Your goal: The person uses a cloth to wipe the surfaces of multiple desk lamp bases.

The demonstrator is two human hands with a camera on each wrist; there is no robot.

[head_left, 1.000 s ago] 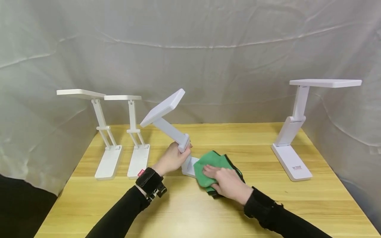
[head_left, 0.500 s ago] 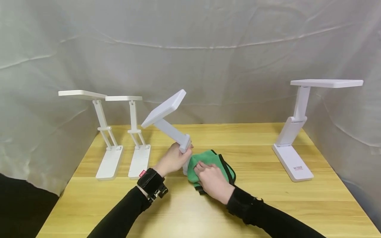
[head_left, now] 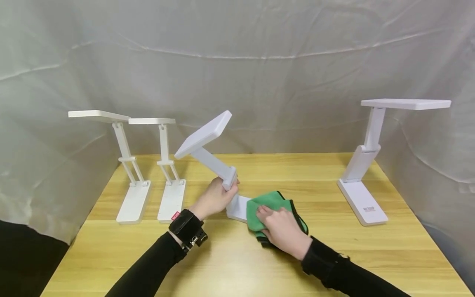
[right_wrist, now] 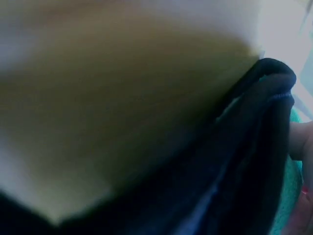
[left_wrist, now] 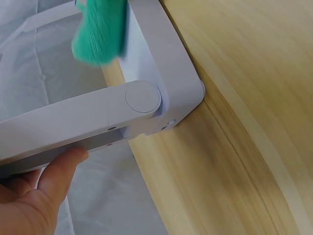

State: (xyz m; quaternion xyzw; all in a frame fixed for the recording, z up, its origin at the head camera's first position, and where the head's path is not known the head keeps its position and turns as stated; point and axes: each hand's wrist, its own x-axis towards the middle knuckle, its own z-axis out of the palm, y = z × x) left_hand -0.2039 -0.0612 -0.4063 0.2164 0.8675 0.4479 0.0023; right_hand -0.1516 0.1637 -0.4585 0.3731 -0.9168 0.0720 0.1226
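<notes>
A white folding desk lamp (head_left: 213, 165) stands mid-table with its head tilted up. My left hand (head_left: 215, 197) grips its lower arm just under the middle joint; in the left wrist view the thumb (left_wrist: 61, 171) lies along that arm near the base hinge. Bunched under the curled fingers of my right hand (head_left: 283, 229) is a green cloth (head_left: 272, 201) with black edging. It covers the right end of the lamp's base (head_left: 237, 208). The right wrist view is blurred, with the cloth's dark edging (right_wrist: 244, 147) close to the camera and part of the hand at the right.
Two more white desk lamps stand unfolded at the left, an outer lamp (head_left: 135, 202) and an inner lamp (head_left: 172, 198) with a red tag. Another white lamp (head_left: 363, 202) stands at the right. Grey sheeting (head_left: 237, 95) hangs behind the wooden table (head_left: 230, 264) and along its sides.
My right hand slid the cloth left over the lamp's base, then back to the right, so more of the base shows now. The left hand and the lamp stay in place.
</notes>
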